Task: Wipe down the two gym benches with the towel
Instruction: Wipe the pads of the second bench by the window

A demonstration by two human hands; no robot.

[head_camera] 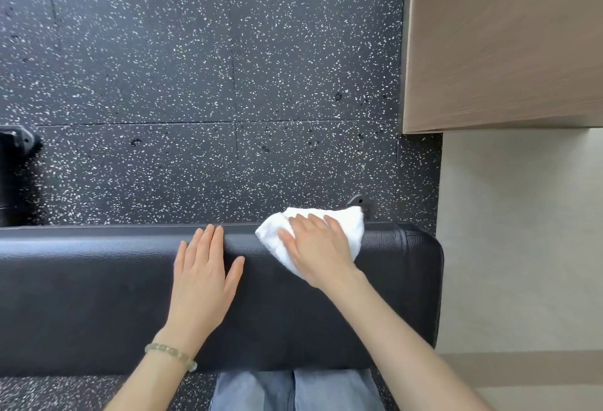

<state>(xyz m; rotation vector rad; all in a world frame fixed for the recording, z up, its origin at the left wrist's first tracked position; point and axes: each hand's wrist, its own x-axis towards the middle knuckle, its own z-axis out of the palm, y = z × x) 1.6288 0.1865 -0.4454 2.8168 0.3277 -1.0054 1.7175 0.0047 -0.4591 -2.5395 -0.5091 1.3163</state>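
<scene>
A black padded gym bench runs across the lower half of the view, its right end near the wall. A crumpled white towel lies on the bench's far edge toward the right end. My right hand presses flat on the towel with straight fingers. My left hand rests flat on the bench pad, just left of the towel, fingers reaching the far edge. A bead bracelet sits on that wrist. Only one bench pad shows.
Black speckled rubber flooring lies beyond the bench. A wood-toned panel and a pale wall stand at the right. Dark equipment sits at the left edge. A bench foot pokes out behind the towel. Jeans-clad legs show at the bottom.
</scene>
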